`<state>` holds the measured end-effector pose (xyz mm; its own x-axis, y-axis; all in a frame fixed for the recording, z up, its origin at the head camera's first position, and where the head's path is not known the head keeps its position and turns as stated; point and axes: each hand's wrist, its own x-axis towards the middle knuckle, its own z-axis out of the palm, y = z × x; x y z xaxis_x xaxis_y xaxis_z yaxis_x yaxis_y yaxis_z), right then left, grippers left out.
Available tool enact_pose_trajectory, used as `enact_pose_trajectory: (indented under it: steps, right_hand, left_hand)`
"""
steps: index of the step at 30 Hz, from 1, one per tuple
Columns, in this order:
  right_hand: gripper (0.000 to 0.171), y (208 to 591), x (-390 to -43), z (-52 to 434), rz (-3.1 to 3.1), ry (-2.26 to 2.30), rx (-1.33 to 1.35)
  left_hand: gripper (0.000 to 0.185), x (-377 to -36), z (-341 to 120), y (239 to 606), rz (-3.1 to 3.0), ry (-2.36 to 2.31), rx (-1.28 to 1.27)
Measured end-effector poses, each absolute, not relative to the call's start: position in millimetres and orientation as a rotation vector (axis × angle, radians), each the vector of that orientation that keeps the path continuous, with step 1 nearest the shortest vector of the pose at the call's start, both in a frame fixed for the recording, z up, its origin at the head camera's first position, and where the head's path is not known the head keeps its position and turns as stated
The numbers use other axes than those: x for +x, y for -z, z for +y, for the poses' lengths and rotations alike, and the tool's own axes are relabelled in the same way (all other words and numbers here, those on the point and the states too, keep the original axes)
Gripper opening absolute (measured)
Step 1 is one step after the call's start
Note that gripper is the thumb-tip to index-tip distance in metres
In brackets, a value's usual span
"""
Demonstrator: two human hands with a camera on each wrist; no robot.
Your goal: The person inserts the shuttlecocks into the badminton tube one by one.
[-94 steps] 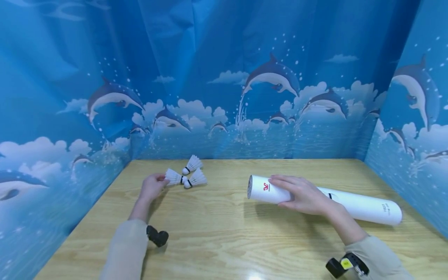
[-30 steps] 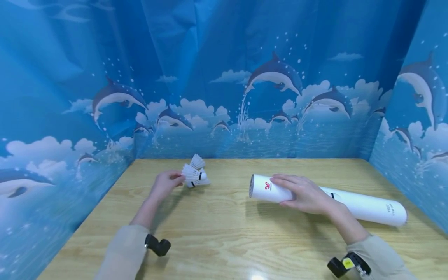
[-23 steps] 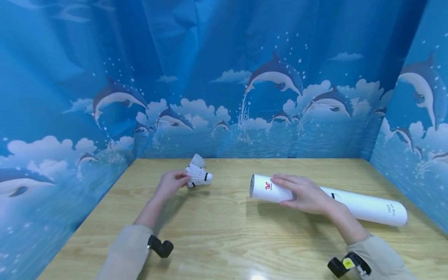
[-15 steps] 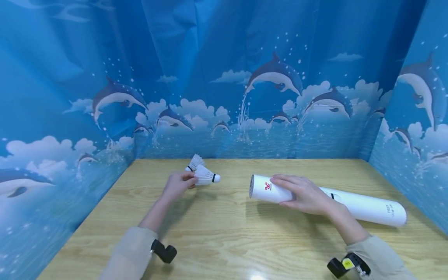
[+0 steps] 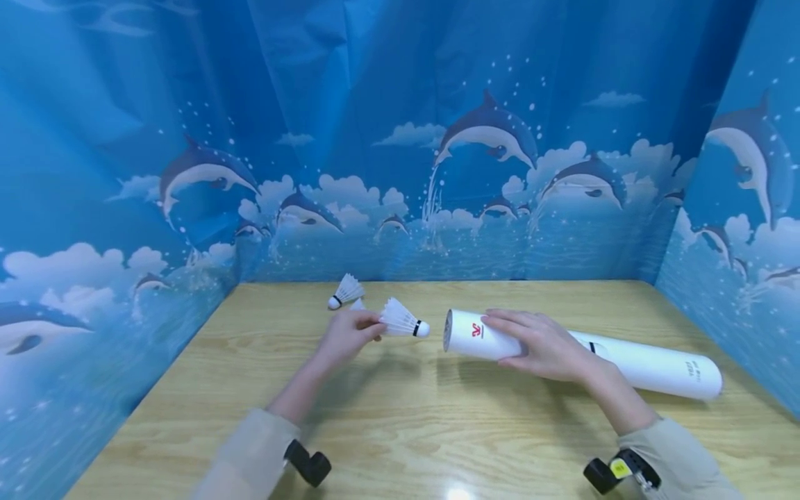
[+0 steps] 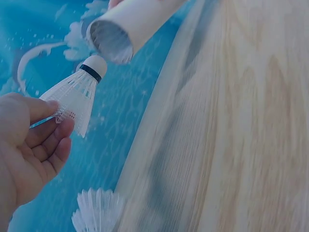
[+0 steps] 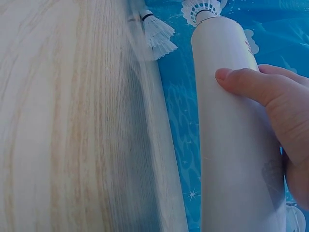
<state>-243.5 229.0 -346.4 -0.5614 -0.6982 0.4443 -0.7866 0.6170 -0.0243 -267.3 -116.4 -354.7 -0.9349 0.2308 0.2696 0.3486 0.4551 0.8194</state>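
My left hand [image 5: 350,335] pinches a white shuttlecock [image 5: 402,318] by the rim of its skirt, thumb on one side. Its cork, with a black band, points right at the open end of a long white tube [image 5: 650,368], a short gap away in the head view. My right hand [image 5: 540,344] grips that tube near this end, thumb and fingers around it. Pale ribbed skirts show inside the tube mouth [image 6: 111,41] in the left wrist view. Another shuttlecock [image 5: 346,292] lies at the back left; a further one [image 5: 358,304] is mostly hidden behind my left hand.
The wooden table [image 5: 400,430] runs back to a blue dolphin-print curtain [image 5: 387,139], which also closes off both sides. A black camera sits on the left wrist [image 5: 307,464] and another on the right wrist [image 5: 615,472].
My left hand took hold of one shuttlecock from the group of three and carried it right, to near the tube's mouth. The right hand and tube stay nearly still.
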Motion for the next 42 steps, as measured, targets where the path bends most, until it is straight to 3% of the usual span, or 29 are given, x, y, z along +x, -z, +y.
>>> enact_pose_trajectory:
  steps: [27,42]
  right_hand:
    - [0.073,348,-247,224,-2.444,-0.317,1.203]
    - [0.074,348,-246,222,-2.492,-0.341,1.179]
  left_hand:
    - [0.014,-259,-66,359,-2.648,1.417,-0.73]
    - [0.013,-256,-53,361,-2.593,1.358,-0.712]
